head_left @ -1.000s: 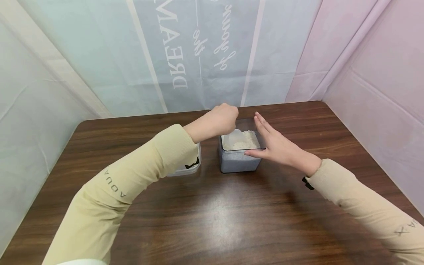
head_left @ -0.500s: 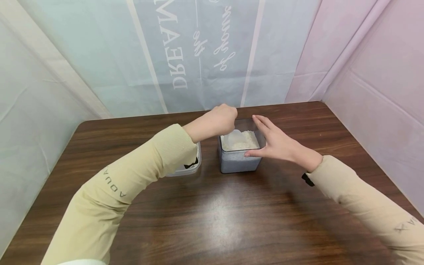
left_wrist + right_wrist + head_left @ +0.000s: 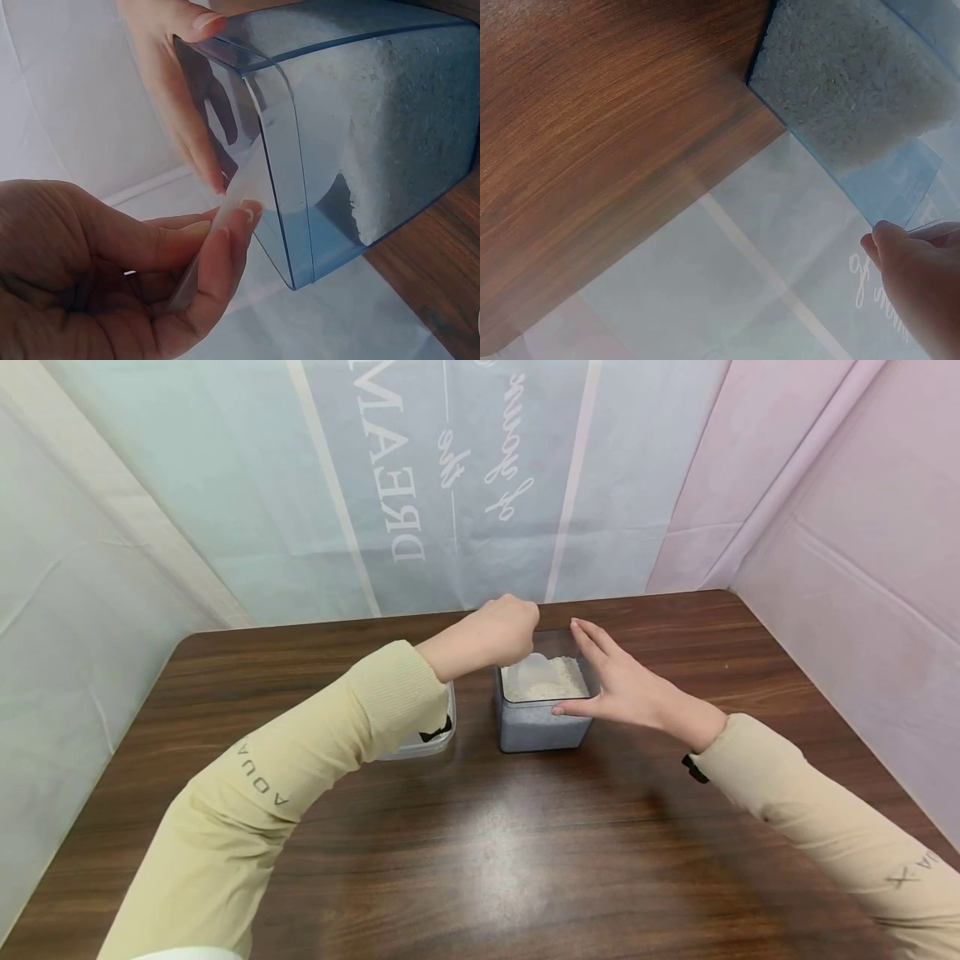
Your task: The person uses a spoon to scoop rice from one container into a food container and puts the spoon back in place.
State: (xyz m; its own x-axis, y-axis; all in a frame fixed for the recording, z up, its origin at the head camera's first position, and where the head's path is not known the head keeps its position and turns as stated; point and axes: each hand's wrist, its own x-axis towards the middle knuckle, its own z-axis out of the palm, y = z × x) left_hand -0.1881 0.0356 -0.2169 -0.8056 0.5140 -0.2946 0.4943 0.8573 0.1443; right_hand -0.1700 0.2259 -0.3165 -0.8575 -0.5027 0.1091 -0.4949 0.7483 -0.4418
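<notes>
A transparent blue-grey container [image 3: 542,732] holding white rice [image 3: 568,675] stands near the table's back edge. Over its left side, my left hand [image 3: 497,633] pinches the handle of a translucent white scoop [image 3: 532,673] between thumb and fingers. The bowl of the scoop is inside the container, against the rice, as the left wrist view shows. My right hand [image 3: 632,690] rests on the container's right rim, thumb at the near wall and extended fingers toward the far corner. In the right wrist view, the rice [image 3: 847,82] shows through the wall.
Left of the container is a clear plastic box [image 3: 435,747], mostly hidden beneath my left sleeve [image 3: 322,752]. The dark wooden table [image 3: 510,860] ends at a hanging printed cloth [image 3: 480,527] behind, with pale cloth on both sides.
My right hand's fingertips have shifted slightly at the container's rim. My left hand, the scoop and the container stay almost in place.
</notes>
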